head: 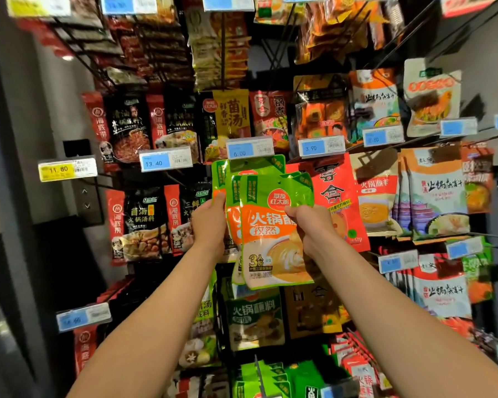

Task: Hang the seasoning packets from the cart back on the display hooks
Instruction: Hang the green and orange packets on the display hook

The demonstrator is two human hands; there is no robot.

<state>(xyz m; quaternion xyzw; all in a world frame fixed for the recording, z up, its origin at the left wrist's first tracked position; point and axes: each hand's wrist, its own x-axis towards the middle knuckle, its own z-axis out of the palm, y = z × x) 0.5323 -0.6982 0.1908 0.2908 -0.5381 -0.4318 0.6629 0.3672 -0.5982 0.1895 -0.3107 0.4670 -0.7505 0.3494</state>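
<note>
Several green-and-orange seasoning packets (270, 234) are raised in front of the display wall, just under the 6.00 price tag (249, 149). My left hand (209, 222) grips the left edge of the rear packets, thumb on their face. Pinching the front packet's right side near its top is my right hand (309, 226). The packets overlap like a fan, and their green tops reach the tag. The hook behind them is hidden. The cart is out of view.
Rows of hanging packets fill the hooks all around: black-and-red ones (133, 127) at left, a red packet (338, 202) directly right, white-and-orange ones (436, 193) farther right. Price tags jut out on hook ends. A grey pillar (20, 124) borders the left side.
</note>
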